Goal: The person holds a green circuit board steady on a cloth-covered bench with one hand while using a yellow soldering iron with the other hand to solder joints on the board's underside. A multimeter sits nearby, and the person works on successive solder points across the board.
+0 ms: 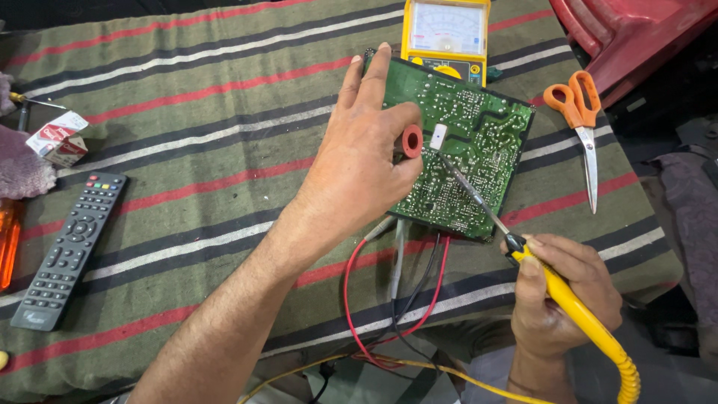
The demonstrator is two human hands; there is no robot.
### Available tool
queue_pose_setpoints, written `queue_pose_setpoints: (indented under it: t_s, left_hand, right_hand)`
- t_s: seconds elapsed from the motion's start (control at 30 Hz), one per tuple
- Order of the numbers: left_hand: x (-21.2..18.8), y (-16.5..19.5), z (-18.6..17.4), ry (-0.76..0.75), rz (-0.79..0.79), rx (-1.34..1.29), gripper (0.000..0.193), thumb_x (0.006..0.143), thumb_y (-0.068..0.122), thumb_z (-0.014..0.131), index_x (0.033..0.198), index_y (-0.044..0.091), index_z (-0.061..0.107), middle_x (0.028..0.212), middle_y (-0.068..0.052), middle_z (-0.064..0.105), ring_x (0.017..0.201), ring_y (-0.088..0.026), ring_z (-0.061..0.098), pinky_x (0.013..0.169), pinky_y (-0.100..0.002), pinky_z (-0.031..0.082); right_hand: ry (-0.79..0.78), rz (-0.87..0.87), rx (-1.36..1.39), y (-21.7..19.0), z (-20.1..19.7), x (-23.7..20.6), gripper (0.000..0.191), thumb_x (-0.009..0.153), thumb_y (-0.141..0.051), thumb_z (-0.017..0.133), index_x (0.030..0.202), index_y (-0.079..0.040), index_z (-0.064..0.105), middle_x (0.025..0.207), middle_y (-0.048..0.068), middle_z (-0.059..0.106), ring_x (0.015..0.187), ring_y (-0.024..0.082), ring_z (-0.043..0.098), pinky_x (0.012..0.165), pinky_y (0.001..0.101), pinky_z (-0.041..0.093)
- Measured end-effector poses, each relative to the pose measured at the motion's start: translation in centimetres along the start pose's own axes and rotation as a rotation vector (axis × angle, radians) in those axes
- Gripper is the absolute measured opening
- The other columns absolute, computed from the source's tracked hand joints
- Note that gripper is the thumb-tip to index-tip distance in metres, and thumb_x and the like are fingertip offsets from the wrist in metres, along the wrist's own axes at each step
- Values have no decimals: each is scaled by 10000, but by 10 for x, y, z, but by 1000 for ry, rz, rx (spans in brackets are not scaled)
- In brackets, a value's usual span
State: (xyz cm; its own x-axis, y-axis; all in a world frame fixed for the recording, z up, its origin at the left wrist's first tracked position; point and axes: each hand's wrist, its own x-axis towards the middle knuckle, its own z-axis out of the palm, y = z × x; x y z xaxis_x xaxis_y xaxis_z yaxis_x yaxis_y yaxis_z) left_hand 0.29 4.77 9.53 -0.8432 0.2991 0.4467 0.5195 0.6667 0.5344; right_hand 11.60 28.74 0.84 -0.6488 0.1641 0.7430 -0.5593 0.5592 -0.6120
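Observation:
A green circuit board (479, 142) lies solder side up on a striped cloth. My left hand (363, 161) rests on its left edge and pinches a small red ring-shaped spool (412, 141) between thumb and finger. My right hand (565, 288) grips a yellow-handled soldering iron (576, 307). Its metal tip (449, 168) touches the board just below a small white component (439, 135). Red, black and grey wires (396, 284) trail from under the board toward me.
A yellow analog multimeter (446, 34) stands behind the board. Orange-handled scissors (580, 120) lie at the right. A black remote (71, 247), a small box (60, 138) and a screwdriver (22, 105) sit at the left. A red plastic chair (636, 30) is at top right.

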Motion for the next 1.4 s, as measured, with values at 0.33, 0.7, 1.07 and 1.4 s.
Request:
queue_pose_setpoints:
  t_s: [0.33, 0.7, 1.07, 1.4]
  left_hand:
    - [0, -2, 1, 16, 9, -10, 212, 828, 96, 750, 1030, 56, 697, 1588, -381, 270, 1492, -604, 216, 1209, -606, 311]
    - [-1, -8, 0, 35, 30, 1, 177, 851, 98, 742, 981, 36, 639, 1572, -386, 316, 1479, -599, 261, 1210, -586, 318]
    - [-2, -10, -2, 47, 43, -17, 176, 856, 91, 731, 994, 36, 635, 1558, -391, 343, 1484, -587, 268, 1224, -576, 305]
    - [2, -16, -21, -11, -69, -108, 166, 835, 94, 720, 908, 1, 604, 1570, -335, 417, 1269, -426, 610, 1006, -426, 536]
  right_hand:
    - [-2, -9, 6, -2, 1, 1, 186, 1115, -174, 733, 1093, 2, 677, 1032, 137, 742, 924, 202, 751, 864, 253, 625]
    - [29, 15, -40, -1, 0, -2, 205, 1103, -177, 720, 1060, 18, 676, 1019, 147, 735, 897, 212, 734, 827, 267, 605]
    - [10, -15, -44, 2, 0, -3, 201, 1108, -180, 718, 1060, 9, 667, 1017, 125, 741, 920, 220, 738, 857, 271, 600]
    - [143, 128, 301, 8, 5, -12, 227, 1071, -130, 701, 1057, 90, 644, 1053, 183, 673, 848, 233, 703, 755, 348, 649]
